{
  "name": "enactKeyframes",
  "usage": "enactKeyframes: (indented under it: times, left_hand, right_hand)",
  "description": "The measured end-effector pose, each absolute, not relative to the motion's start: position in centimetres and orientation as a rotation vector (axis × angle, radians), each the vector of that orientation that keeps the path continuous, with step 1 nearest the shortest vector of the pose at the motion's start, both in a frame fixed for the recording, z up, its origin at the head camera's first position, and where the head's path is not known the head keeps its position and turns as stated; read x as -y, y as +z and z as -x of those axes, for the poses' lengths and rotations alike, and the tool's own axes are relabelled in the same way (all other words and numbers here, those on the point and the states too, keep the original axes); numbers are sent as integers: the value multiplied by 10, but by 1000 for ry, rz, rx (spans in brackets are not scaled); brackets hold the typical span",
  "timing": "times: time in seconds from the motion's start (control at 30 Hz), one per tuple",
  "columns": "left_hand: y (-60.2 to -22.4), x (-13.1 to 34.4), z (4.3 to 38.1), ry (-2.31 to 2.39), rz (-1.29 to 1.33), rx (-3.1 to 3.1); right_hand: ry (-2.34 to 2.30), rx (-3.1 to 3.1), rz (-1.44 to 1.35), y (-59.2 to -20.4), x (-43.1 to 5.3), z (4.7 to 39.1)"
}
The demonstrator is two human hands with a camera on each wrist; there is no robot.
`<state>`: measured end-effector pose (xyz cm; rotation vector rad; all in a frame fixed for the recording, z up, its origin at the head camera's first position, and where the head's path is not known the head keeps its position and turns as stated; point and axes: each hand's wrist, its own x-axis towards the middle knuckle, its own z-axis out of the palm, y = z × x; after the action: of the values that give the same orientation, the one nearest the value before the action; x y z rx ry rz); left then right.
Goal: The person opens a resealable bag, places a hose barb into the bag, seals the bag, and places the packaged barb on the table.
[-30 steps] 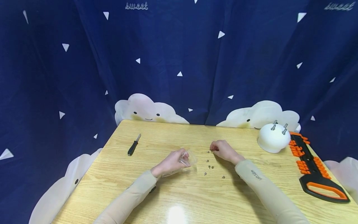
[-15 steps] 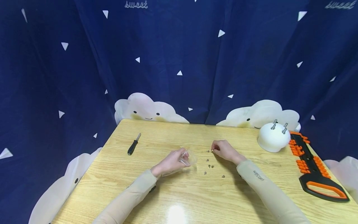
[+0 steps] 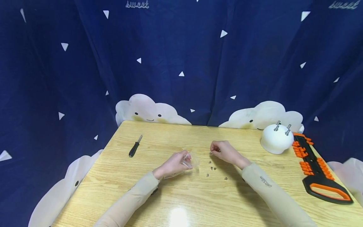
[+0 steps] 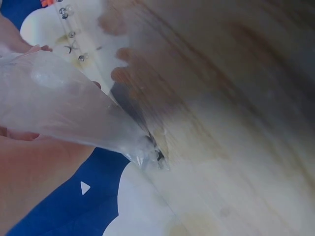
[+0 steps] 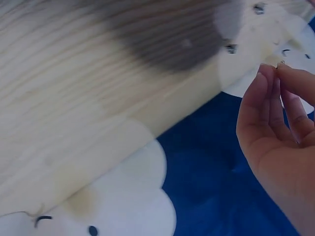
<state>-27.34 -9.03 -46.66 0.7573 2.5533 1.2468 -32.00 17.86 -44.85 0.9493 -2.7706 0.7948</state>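
Observation:
My left hand grips a clear plastic bag a little over the wooden table. Small dark and silvery bits lie in the bag's lower corner. To its right, my right hand is low over the table with thumb and fingertips together. In the right wrist view a tiny metal piece shows at those fingertips, mostly covered by them. One small metal piece sits right by the fingers. Several similar pieces lie scattered nearer the front, between and before the two hands.
A black-handled screwdriver lies at the back left. At the back right stands a white rounded object with metal posts on top. Beside it, along the right edge, lies a black and orange rack. A dark blue curtain hangs behind.
My right hand has shifted slightly left to the piece farthest back. The metal piece previously at its fingertips no longer shows on the table. The left hand and bag stay in place.

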Motion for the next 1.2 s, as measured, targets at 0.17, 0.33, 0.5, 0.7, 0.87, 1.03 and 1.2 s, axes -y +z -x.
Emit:
enactKeyframes:
  times: [0.17,0.33,0.5,0.7,0.87,1.03,1.2]
  left_hand:
    - [-466,91,273,1257,-749,-2542]
    - [-466,92,273,1257,-762,-2548]
    - [-467,92,274,1254,-772,-2554]
    - [-468,92,274,1233,-806,-2587]
    - [-467,92,274,1258,-806,-2553]
    - [-465,91,274,1278,-794,-2527]
    - [-465,92,275,1280,-769,-2532]
  right_hand:
    - [796,2697,-1055,-438,-164,312]
    - [750,2630,-1151,-429,-149,303]
    - [733,2566,-1232,-423,-138,296]
    - [702,2499,-1310,-421,-126,290]
    - [760,2534,-1344,-420,-119,286]
    - [823,2582,-1327,-417,-118,285]
    - [905,2626,-1246,-412,-125,289]
